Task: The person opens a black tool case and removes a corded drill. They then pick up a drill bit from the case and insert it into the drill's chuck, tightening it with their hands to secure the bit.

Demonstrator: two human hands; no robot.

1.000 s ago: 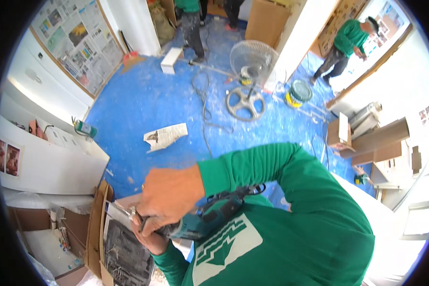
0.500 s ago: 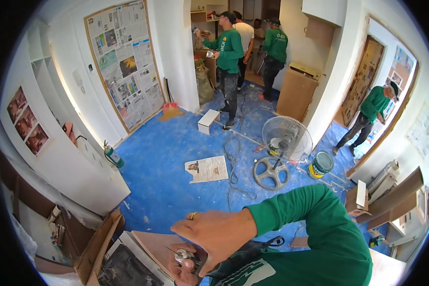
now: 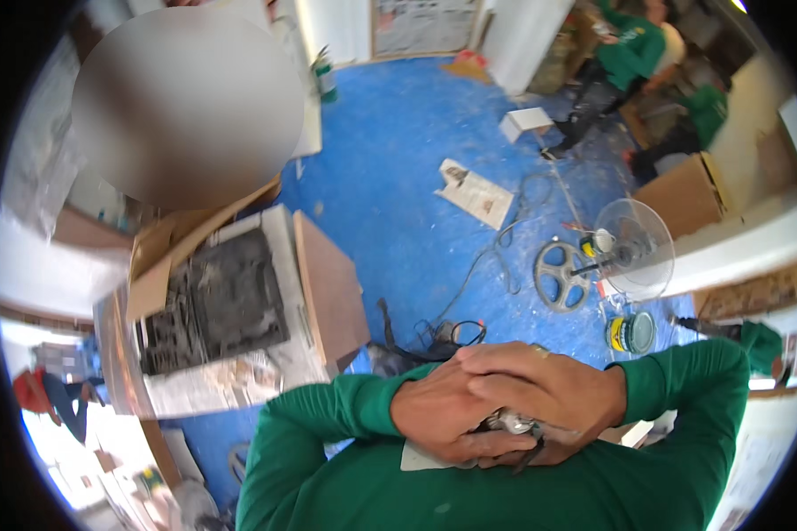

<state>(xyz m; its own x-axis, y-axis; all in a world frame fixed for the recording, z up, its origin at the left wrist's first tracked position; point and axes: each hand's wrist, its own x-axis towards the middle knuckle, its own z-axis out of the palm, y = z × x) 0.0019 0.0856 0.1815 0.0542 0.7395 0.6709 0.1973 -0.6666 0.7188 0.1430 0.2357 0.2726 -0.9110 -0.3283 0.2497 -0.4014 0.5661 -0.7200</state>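
Observation:
Close to my chest, my left hand (image 3: 441, 403) and my right hand (image 3: 562, 389) are pressed together, fingers closed and overlapping. Between them shows a small silver, rounded metal piece (image 3: 511, 421) with a dark part; its kind is hard to make out, and most of it is hidden by my fingers. Both hands appear to grip it. To their left, an open black moulded tool case (image 3: 239, 301) lies on a work surface with newspaper (image 3: 243, 376) on it.
Blue sheeting (image 3: 372, 133) covers the floor. A black cable (image 3: 483, 265) runs toward a standing fan (image 3: 633, 252) and a paint bucket (image 3: 630, 334). Ahead lie a newspaper sheet (image 3: 476, 196) and a white box (image 3: 524, 122). Co-workers (image 3: 633, 53) stand at upper right.
My view has swung left and down, bringing the tool case into sight. My hands now sit farther right in the picture, clasped more closely around the silver piece.

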